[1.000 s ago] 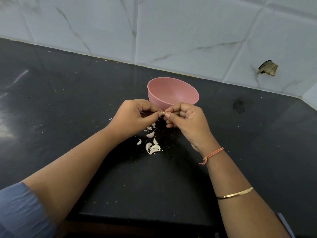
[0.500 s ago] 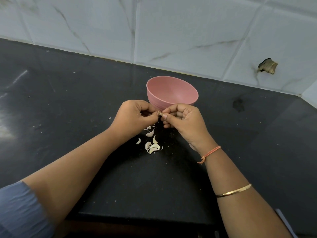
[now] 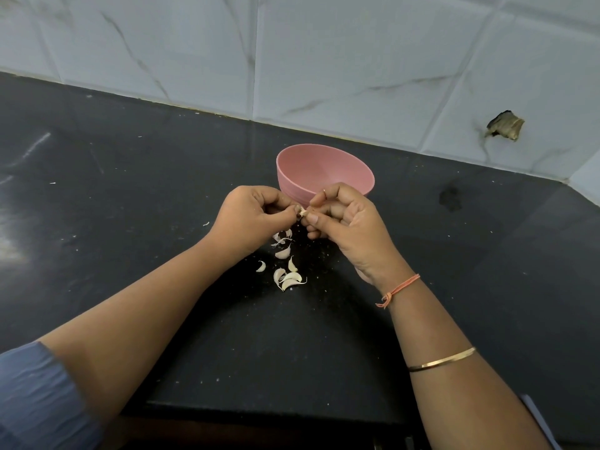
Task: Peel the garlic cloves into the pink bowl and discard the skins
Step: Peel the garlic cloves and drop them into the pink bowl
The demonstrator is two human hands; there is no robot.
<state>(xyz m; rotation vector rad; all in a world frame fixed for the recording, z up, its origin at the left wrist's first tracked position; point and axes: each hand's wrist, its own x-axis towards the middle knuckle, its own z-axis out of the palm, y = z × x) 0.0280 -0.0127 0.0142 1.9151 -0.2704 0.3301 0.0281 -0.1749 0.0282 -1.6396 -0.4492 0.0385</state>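
A small garlic clove (image 3: 303, 212) is pinched between the fingertips of my left hand (image 3: 251, 216) and my right hand (image 3: 344, 219), just in front of the pink bowl (image 3: 321, 167). The bowl stands upright on the black counter, and what shows of its inside looks empty. Below my hands, several pale garlic cloves (image 3: 285, 274) and bits of skin lie loose on the counter. Most of the held clove is hidden by my fingers.
The black counter (image 3: 130, 190) runs back to a white tiled wall (image 3: 324, 60). The wall has a broken hole (image 3: 505, 126) at the right. The counter's front edge (image 3: 259, 414) lies close below my forearms. A dark stain (image 3: 449, 198) sits right of the bowl.
Both hands stay together on the clove in front of the bowl, with only slight finger movement. The bowl and the loose cloves have not moved.
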